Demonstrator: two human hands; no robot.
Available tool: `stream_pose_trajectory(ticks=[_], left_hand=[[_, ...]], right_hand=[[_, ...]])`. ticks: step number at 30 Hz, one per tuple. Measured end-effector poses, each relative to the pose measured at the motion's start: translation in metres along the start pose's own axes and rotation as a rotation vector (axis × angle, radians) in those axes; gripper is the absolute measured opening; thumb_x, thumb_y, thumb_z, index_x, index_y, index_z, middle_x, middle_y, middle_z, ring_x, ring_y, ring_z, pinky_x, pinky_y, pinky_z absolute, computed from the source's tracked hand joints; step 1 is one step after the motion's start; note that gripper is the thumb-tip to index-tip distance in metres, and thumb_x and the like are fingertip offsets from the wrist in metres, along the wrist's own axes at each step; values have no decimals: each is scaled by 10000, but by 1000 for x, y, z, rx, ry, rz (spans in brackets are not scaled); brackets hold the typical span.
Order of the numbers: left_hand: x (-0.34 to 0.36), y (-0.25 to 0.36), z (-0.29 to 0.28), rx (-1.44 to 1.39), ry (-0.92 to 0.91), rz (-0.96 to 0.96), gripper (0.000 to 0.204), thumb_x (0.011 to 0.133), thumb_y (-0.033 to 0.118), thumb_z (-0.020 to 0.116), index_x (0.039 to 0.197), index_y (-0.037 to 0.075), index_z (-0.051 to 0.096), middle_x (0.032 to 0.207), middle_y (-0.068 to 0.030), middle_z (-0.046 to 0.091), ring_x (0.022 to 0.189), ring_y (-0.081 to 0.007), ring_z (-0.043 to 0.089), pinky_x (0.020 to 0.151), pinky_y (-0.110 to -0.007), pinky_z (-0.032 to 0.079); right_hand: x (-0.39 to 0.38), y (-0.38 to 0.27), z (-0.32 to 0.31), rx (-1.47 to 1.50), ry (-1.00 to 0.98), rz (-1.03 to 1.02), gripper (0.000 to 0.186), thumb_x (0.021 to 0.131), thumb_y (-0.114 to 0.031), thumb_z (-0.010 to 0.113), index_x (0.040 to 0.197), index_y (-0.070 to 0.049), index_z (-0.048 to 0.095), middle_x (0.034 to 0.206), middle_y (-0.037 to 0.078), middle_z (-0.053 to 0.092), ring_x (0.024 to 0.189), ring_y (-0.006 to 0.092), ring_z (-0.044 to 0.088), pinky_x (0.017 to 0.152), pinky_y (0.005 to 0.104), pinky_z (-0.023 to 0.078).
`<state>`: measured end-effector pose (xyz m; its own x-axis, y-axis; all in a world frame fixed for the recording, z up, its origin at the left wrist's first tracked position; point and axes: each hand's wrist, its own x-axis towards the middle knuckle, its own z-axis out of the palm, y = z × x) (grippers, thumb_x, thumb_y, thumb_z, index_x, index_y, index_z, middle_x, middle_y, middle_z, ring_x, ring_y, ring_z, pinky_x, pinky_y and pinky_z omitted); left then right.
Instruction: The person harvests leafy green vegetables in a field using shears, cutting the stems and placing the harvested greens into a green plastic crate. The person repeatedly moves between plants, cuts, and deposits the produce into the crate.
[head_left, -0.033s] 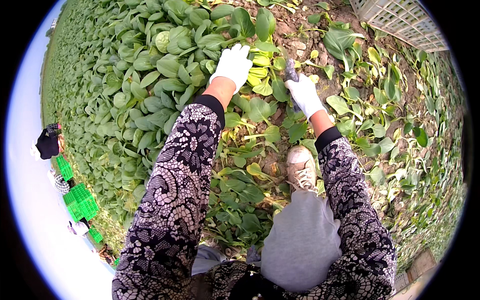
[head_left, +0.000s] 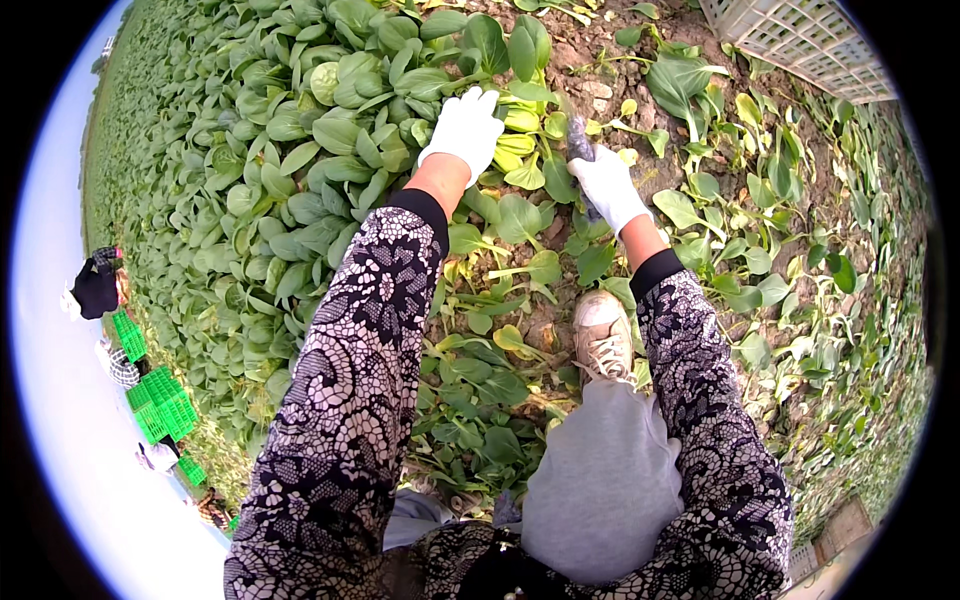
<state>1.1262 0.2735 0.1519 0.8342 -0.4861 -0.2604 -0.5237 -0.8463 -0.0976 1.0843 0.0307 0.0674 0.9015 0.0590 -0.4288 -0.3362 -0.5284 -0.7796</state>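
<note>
My left hand (head_left: 463, 135), in a white glove, is closed on a bok choy plant (head_left: 515, 146) at the edge of the dense green rows. Its pale green stems show just right of my fingers, and leaves partly hide the fingertips. In my right hand (head_left: 608, 188), also gloved in white, is a knife (head_left: 579, 140) with a dark, wrapped-looking handle. The handle points up and away from me, and what seems to be its blade is blurred against the soil. A small gap separates the knife from the stems.
Dense bok choy (head_left: 290, 170) fills the left side. Loose leaves (head_left: 760, 260) litter the soil on the right. A white plastic crate (head_left: 810, 45) stands at the far right. Green crates (head_left: 162, 405) and other people (head_left: 95, 287) are at the far left. My shoe (head_left: 602, 335) is between my arms.
</note>
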Motion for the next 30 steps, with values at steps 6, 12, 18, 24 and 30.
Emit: stream_pose_trajectory(ticks=[6,12,18,24,30], left_hand=[[-2,1,4,-11,-13,-28,246,911,142,558,1085,98,726,1487,-147,490,1382,-365,444,1098,-442,401],[-12,-2,17,-48,-10,-36,306,926,109,542,1200,91,676,1494,-182,477,1360,-382,459,1126,-449,384],[-22,4,32,-464,106,-327,496,881,25,512,1374,72,517,1328,-242,568,1185,-442,550,1036,-491,457],[-26,9,29,-406,107,-284,454,874,33,498,1326,59,541,1270,-254,584,1104,-449,589,969,-509,486],[-30,9,29,-409,69,-280,313,891,67,522,1185,54,630,1236,-233,608,1107,-436,592,955,-504,487]], right_hand=[[27,-22,-4,-130,-179,31,477,827,-365,615,1022,65,685,1021,302,705,998,443,676,902,445,517],[15,-30,-9,-214,-285,26,545,817,-374,615,1100,88,674,1068,325,691,1050,440,672,921,439,514],[-20,-3,-1,-96,-210,16,481,819,-339,644,1053,81,661,1015,308,695,1010,423,676,900,425,516],[-17,-20,0,-253,-204,-16,490,833,-348,649,1070,82,661,1047,311,696,1020,446,668,914,438,511],[-18,-25,-10,-210,-336,19,522,818,-346,639,1093,97,658,1067,322,691,1001,442,673,894,431,515]])
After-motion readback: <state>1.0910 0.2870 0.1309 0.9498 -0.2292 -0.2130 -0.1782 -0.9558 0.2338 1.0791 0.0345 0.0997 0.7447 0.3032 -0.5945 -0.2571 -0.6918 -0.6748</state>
